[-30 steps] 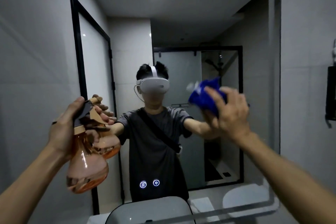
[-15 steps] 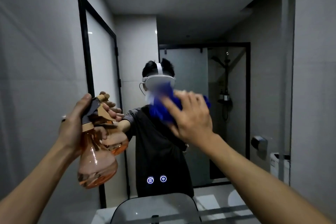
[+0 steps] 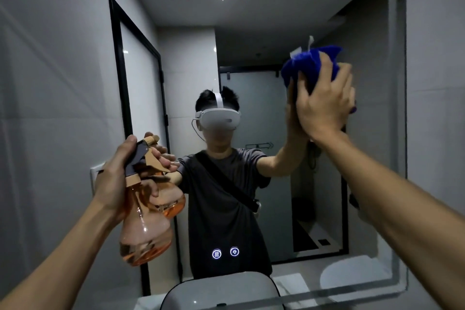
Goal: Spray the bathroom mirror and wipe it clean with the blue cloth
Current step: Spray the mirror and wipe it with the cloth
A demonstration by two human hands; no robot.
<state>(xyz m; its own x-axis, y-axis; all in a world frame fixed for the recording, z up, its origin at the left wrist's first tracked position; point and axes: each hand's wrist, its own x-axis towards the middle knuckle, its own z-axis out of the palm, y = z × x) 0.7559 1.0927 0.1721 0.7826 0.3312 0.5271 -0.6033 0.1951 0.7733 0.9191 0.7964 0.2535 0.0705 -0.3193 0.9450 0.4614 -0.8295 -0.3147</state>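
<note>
Blue cloth (image 3: 309, 68) bunched under right hand (image 3: 324, 106), fingers (image 3: 325, 68) spread and pressing it flat against upper right of mirror (image 3: 251, 33); unwiped glass lying leftward and below; left hand (image 3: 114, 178) wrapped around amber spray bottle (image 3: 143, 229), idle.

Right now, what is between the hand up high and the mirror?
In the head view, the bunched blue cloth sits between the right hand and the mirror, pressed against the glass.

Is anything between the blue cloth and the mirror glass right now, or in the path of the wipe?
Nothing visible. The right hand presses the blue cloth flat against the mirror near its upper right. The left hand holds the spray bottle low at the left, away from the cloth.
</note>
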